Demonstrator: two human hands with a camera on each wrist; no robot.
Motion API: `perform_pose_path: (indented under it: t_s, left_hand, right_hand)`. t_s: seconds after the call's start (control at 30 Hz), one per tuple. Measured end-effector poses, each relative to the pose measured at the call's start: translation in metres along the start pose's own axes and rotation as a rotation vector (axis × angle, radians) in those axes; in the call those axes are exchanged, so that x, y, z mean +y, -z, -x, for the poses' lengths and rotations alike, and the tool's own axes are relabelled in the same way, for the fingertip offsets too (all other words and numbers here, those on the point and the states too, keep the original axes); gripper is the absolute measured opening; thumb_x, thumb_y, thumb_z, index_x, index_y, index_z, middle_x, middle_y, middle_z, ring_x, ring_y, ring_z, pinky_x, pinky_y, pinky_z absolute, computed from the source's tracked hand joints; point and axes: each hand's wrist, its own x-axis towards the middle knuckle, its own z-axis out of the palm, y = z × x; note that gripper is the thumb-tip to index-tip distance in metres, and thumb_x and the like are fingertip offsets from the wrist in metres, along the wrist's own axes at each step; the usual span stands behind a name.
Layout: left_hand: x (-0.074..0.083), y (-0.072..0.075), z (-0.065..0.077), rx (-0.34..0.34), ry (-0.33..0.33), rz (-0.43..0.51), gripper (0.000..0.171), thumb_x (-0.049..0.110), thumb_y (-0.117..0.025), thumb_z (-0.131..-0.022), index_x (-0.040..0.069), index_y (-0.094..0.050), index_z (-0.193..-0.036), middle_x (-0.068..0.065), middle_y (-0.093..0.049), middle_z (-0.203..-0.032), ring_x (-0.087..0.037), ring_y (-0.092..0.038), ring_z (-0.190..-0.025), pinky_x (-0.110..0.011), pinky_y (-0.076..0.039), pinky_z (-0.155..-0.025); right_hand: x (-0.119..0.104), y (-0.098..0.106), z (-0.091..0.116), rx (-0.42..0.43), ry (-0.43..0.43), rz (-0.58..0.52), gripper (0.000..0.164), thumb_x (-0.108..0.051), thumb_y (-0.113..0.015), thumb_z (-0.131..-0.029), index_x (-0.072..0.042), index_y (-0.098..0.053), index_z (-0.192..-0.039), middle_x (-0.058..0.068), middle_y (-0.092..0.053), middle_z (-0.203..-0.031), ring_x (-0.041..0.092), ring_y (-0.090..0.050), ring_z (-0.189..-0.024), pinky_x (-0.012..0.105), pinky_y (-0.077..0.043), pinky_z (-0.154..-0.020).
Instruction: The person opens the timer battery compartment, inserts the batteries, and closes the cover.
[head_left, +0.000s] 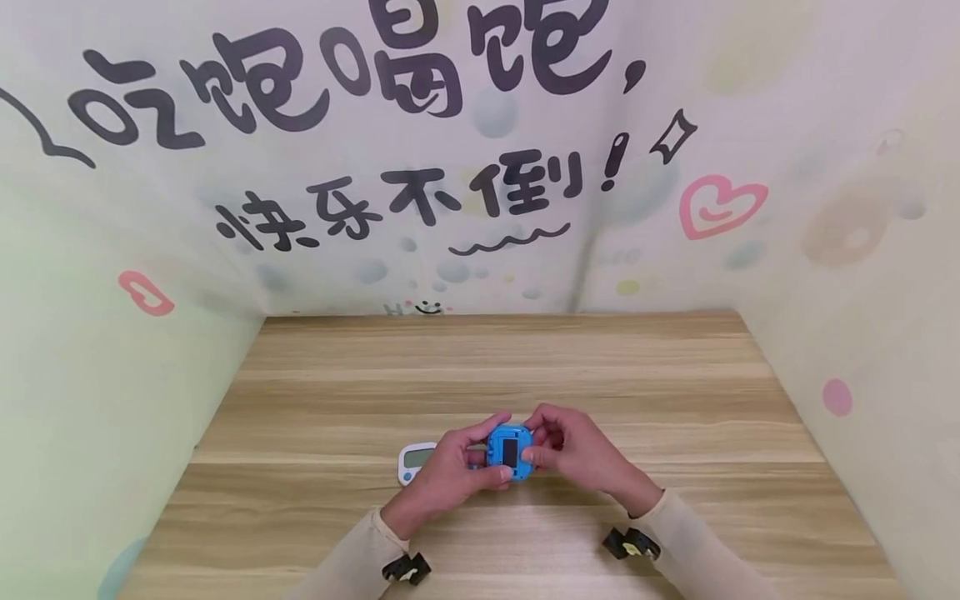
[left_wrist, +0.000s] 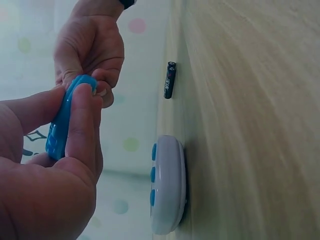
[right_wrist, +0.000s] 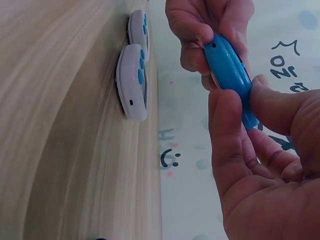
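Observation:
Both hands hold a small blue timer (head_left: 497, 447), its back turned up with a dark rectangle (head_left: 510, 452) in the middle. My left hand (head_left: 447, 468) grips its left side between thumb and fingers. On the opposite edge, my right hand (head_left: 581, 454) pinches it with thumb tip and fingertips. The left wrist view shows the timer edge-on, raised above the table. Part of its rim is covered by fingers. A white timer (head_left: 415, 458) with a grey screen and blue buttons lies on the table, partly behind my left hand.
A second white timer (right_wrist: 137, 28) stands beside the first in the right wrist view. One dark battery (left_wrist: 170, 80) lies on the wood-grain table (head_left: 510, 358), seen in the left wrist view. A wall (head_left: 337, 275) with black writing rises along the table's back edge.

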Motion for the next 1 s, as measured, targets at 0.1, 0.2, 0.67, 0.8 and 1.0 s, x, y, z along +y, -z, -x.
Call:
perform_pose_path:
  t_s: [0.1,0.2,0.67,0.8,1.0]
  left_hand:
    - [0.0012,-0.0001,-0.0014,-0.003,0.016,0.004,0.077,0.007,-0.078,-0.096,0.015,-0.042,-0.163,-0.021,-0.054,-0.153,-0.026,-0.074,-0.112,-0.037,-0.067,-0.087]
    - [0.0009,-0.0001,-0.0021,-0.003,0.025,0.015,0.075,0.008,-0.077,-0.097,0.016,-0.043,-0.163,-0.021,-0.054,-0.153,-0.026,-0.073,-0.113,-0.037,-0.067,-0.088]
    - [-0.0014,0.0022,-0.0004,0.042,0.004,0.003,0.071,0.008,-0.079,-0.095,0.023,-0.049,-0.158,-0.018,-0.057,-0.141,-0.026,-0.072,-0.111,-0.037,-0.067,-0.087]
    - [-0.0019,0.0030,0.0002,0.051,0.002,-0.007,0.070,0.009,-0.080,-0.095,0.026,-0.051,-0.157,-0.017,-0.057,-0.139,-0.026,-0.072,-0.111,-0.037,-0.067,-0.087]
    - [-0.0016,0.0037,0.0014,0.052,-0.004,-0.015,0.071,0.009,-0.079,-0.095,0.026,-0.050,-0.158,-0.017,-0.058,-0.136,-0.025,-0.072,-0.110,-0.037,-0.067,-0.087]
  right_hand:
    - [0.0014,0.0013,0.0007,0.000,-0.015,-0.005,0.021,-0.018,-0.082,-0.094,-0.011,-0.069,-0.109,0.005,-0.069,-0.092,0.014,-0.065,-0.074,0.026,-0.061,-0.065]
    - [0.0037,0.0016,0.0017,-0.013,-0.038,-0.041,0.024,-0.022,-0.080,-0.097,-0.010,-0.068,-0.114,0.006,-0.069,-0.094,0.017,-0.067,-0.076,0.030,-0.064,-0.067]
    - [0.0043,0.0003,0.0049,-0.065,-0.071,-0.186,0.035,-0.020,-0.071,-0.103,0.001,-0.063,-0.129,0.014,-0.072,-0.096,0.033,-0.075,-0.080,0.049,-0.067,-0.074]
    - [0.0035,-0.0008,0.0046,-0.073,-0.072,-0.197,0.035,-0.019,-0.071,-0.103,0.002,-0.062,-0.129,0.014,-0.072,-0.097,0.032,-0.075,-0.080,0.046,-0.068,-0.073]
    - [0.0038,-0.0026,0.0033,-0.068,-0.068,-0.206,0.033,-0.019,-0.071,-0.103,0.001,-0.062,-0.128,0.012,-0.072,-0.097,0.030,-0.075,-0.080,0.046,-0.068,-0.073]
